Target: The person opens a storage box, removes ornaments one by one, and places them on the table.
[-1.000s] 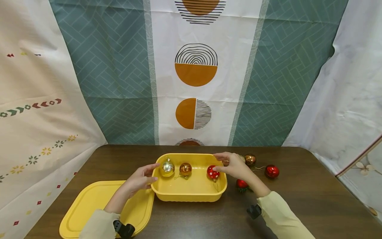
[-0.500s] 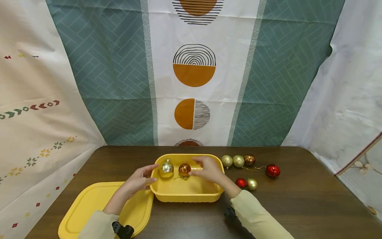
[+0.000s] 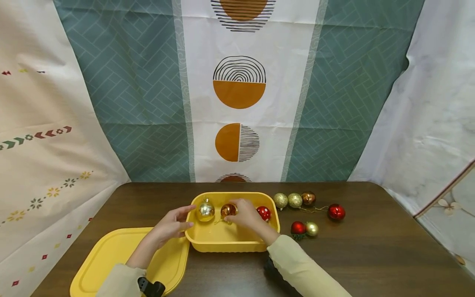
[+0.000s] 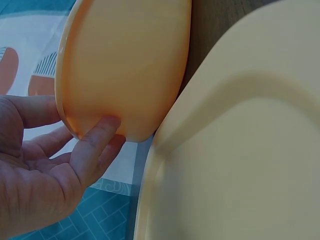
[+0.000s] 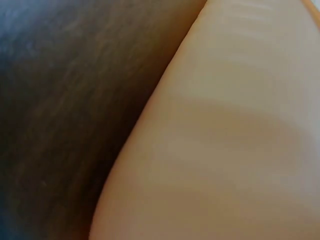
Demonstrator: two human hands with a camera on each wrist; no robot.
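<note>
While my left hand (image 3: 171, 225) braces the near-left corner of the yellow tub (image 3: 208, 244), the tub sits steady on the dark counter (image 3: 371, 255) and cannot slide as the other hand works inside it; the left wrist view shows this hand (image 4: 45, 165) spread loosely, thumb and fingertips resting against the tub's outer wall (image 4: 125, 65), pressing rather than gripping; beside it lies the tub's lid (image 3: 111, 260), flat on the counter with one edge tucked close under the tub, I judge so it stays within reach.

My right hand (image 3: 248, 216) reaches over the near rim into the tub, fingers curled at the orange bauble (image 3: 227, 210); it looks to pinch or nudge that bauble at the back wall, though I cannot tell whether the fingers truly close on it; the right wrist view shows only blurred yellow plastic (image 5: 225, 140) and dark counter (image 5: 60, 110), no fingers.

Inside the tub three baubles stand in a row along the far wall: a silver one (image 3: 205, 210) at the left, the orange one in the middle, a red spotted one (image 3: 264, 213) at the right, just beside my right hand.

Outside, to the right of the tub, more baubles wait on the counter: two gold (image 3: 281, 200) and one bronze (image 3: 307, 198) in a line, a red one (image 3: 336, 212) farther right, and a red-and-gold pair (image 3: 304, 228) nearer me.
</note>
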